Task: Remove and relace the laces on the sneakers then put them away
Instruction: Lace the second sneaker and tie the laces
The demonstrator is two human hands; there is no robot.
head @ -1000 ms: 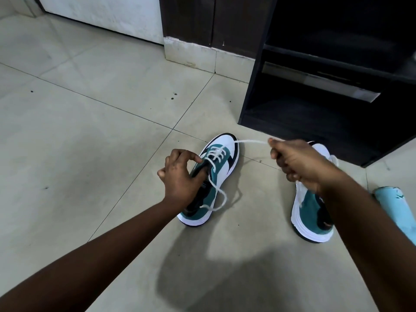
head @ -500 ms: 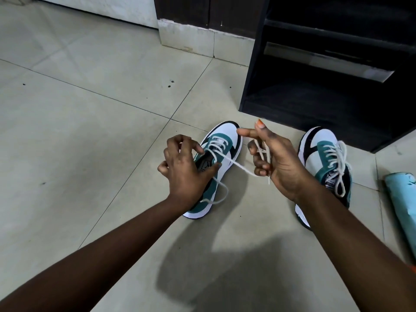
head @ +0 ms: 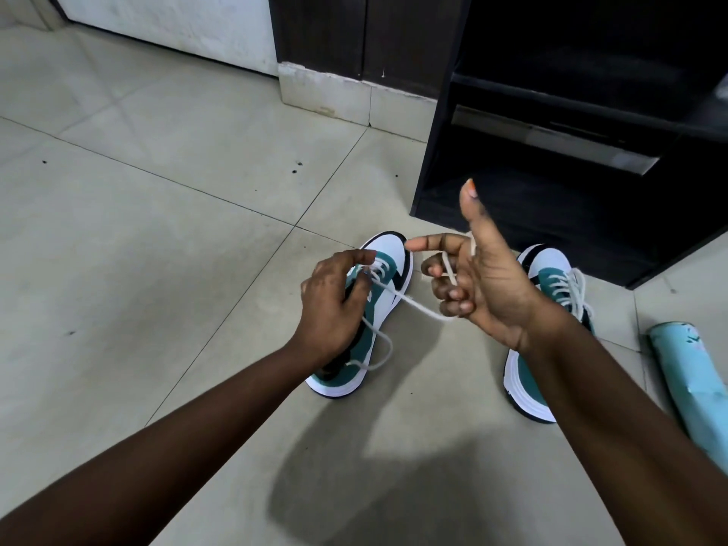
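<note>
Two sneakers (head: 388,285) (head: 551,293), two hands (head: 335,305) (head: 488,285), one black shelf unit (head: 591,151), one pale blue tube (head: 693,380).

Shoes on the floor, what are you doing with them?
A person is working on the lace of the left sneaker. The left hand rests on that sneaker at its eyelets, while the right hand holds the lace wound around its fingers. The other sneaker sits laced beside a dark shelf unit.

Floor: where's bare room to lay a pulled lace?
Bare tiles run left of the left sneaker and in front of both. Crowded: the gap between the sneakers, filled by the hands and the lace; the right sneaker sits between shelf and blue bottle.
</note>
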